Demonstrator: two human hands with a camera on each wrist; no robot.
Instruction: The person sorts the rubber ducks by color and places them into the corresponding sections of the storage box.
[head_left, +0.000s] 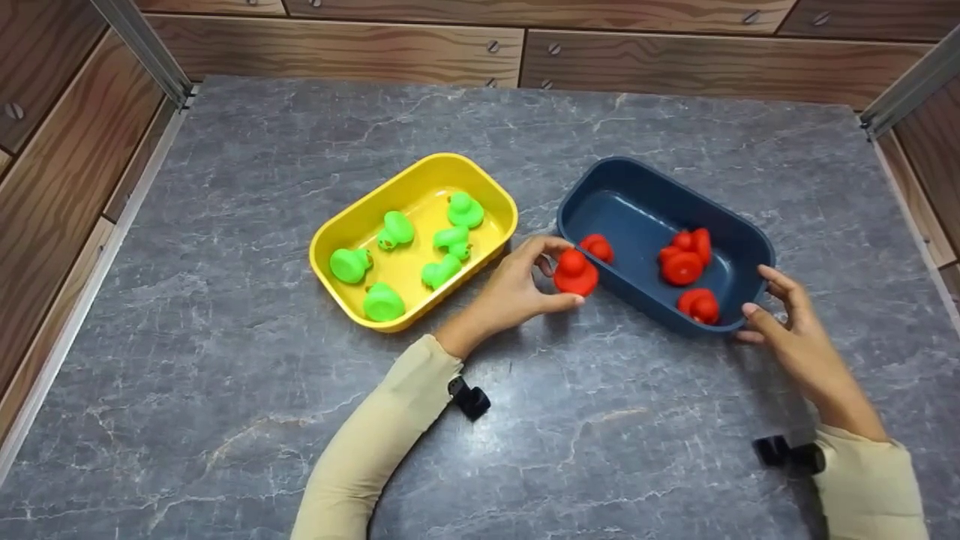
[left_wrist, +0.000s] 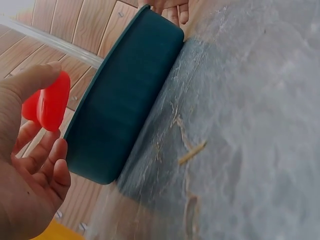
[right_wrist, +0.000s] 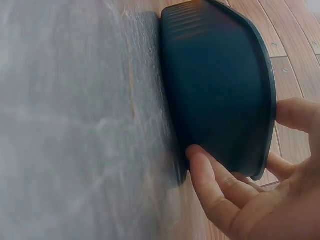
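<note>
My left hand [head_left: 517,285] pinches a red rubber duck [head_left: 576,274] between thumb and fingers, just outside the near left rim of a dark blue tub [head_left: 652,300]. In the left wrist view the same duck [left_wrist: 54,102] shows beside the thumb, above the tub's rim. Inside the tub lie several more red ducks [head_left: 682,259], one of them close by the left rim. At the tub's right end my right hand [head_left: 802,337] grips the corner; in the right wrist view its fingers [right_wrist: 205,175] touch the outer wall and rim.
A yellow tub [head_left: 360,202] holding several green rubber ducks [head_left: 384,301] stands left of the blue one, behind my left wrist. Both rest on a grey marbled tabletop [head_left: 247,390]. Wood-patterned panels [head_left: 337,52] border the back and sides.
</note>
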